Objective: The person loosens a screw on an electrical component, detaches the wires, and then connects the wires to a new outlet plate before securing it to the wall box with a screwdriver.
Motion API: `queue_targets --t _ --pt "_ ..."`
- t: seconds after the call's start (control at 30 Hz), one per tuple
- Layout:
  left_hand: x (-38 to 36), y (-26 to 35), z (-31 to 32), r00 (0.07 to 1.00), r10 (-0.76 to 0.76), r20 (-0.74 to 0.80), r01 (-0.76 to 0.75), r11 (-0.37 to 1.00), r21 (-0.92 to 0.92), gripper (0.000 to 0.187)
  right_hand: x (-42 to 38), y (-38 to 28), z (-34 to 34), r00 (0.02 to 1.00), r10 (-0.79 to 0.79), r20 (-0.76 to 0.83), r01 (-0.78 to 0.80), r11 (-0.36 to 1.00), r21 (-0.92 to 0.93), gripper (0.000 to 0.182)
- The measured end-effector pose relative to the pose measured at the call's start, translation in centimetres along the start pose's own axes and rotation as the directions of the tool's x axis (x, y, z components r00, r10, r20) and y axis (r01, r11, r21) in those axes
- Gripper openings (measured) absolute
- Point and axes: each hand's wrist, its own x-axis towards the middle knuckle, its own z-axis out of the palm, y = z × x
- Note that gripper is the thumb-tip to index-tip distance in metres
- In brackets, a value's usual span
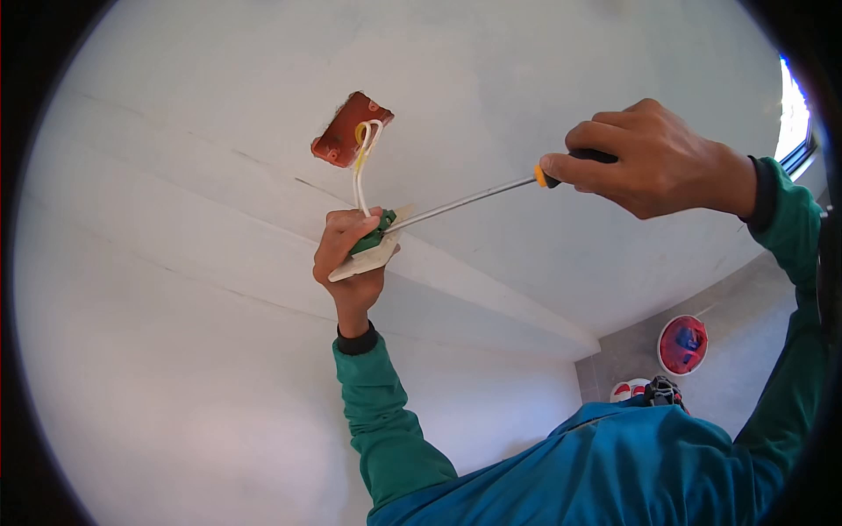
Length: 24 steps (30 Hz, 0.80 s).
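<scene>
My left hand is closed round a socket or switch unit with a green back and a pale faceplate. White and yellow wires run from the unit up to a reddish-brown wall box set in the wall. My right hand grips a screwdriver by its black and orange handle. The long metal shaft slants down to the left, and its tip meets the green back beside my left thumb. Whether the tip sits in a screw is too small to tell.
A pale wall with faint dark marks surrounds the wall box. On the grey floor at the lower right stands a round bucket with red and blue contents. Shoes show near it. A bright window is at the right edge.
</scene>
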Motion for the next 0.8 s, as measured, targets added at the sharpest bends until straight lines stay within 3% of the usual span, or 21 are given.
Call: queue_targets --t 0.07,0.1,0.17,0.47,0.8 --pt "0.0 -0.2 0.1 0.999 0.018 0.030 -0.019 1.000 0.007 0.046 -0.4 0.4 0.4 0.982 -0.184 -0.031 0.167 0.941 -0.293 0.042" --pt "0.0 -0.3 0.1 0.999 0.018 0.031 -0.019 1.000 0.007 0.046 -0.3 0.3 0.4 0.983 -0.183 -0.032 0.166 0.942 -0.293 0.042" --pt "0.0 -0.2 0.1 1.000 0.008 0.003 -0.008 1.000 0.010 0.046 0.0 -0.3 0.3 0.997 -0.078 0.004 0.078 0.993 -0.091 0.039" --pt "0.3 0.1 -0.1 0.999 -0.016 0.049 0.018 0.999 -0.031 0.045 0.5 -0.5 -0.1 1.000 0.030 -0.008 -0.026 0.952 0.305 0.031" --pt "0.3 -0.3 -0.3 0.996 -0.016 0.085 0.018 1.000 -0.021 0.045 1.0 0.0 -0.4 0.973 0.164 0.163 -0.226 0.819 0.528 0.031"
